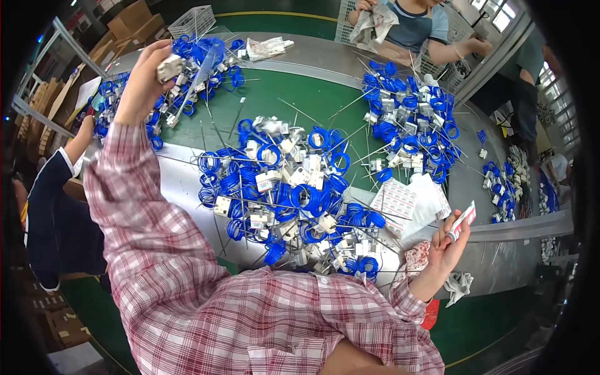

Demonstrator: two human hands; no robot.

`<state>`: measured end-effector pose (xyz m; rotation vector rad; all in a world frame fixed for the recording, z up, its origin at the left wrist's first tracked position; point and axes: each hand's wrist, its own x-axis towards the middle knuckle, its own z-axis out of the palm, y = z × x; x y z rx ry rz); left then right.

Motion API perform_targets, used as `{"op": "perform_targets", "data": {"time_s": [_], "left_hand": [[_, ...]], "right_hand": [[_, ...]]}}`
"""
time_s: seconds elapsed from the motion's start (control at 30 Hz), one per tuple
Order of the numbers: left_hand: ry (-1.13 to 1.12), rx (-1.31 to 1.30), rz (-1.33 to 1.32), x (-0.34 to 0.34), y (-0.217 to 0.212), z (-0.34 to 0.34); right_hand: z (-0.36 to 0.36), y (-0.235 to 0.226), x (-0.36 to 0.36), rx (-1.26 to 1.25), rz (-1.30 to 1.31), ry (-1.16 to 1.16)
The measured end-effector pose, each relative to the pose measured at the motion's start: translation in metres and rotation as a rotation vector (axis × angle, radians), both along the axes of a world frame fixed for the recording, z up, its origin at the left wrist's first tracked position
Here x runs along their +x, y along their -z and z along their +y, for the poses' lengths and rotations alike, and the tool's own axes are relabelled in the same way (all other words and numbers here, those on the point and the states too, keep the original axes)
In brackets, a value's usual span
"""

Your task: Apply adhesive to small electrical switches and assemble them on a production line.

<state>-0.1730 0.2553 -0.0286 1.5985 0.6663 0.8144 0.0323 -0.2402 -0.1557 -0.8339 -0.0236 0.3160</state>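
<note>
— Two hands busy? Where's each?
— Left hand (pixel 145 76) is raised over the far heap, grip closed on a small white plastic block (pixel 169 66). Right hand (pixel 445 250) pinches a red-and-white paper label (pixel 462 222) beside the grey counter (pixel 181 187).
— Step?
— Likely labelling; next, bring the block and label together squarely, clear of the blue wire coils (pixel 294 200).

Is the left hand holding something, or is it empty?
Holding: the left hand is raised with its fingers closed round a small white block.
</note>
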Motion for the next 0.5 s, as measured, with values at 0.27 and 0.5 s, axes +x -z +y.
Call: {"op": "perform_targets", "data": {"time_s": [0.27,0.5], "left_hand": [[0.35,-0.54,-0.655,-0.027,0.023,-0.115],[0.313,-0.477,-0.671,-0.015,0.045,-0.216]], "right_hand": [[0.07,-0.062,-0.034,-0.031,-0.338,0.393],[0.113,-0.121,-0.097,0.292,-0.625,0.324]]}}
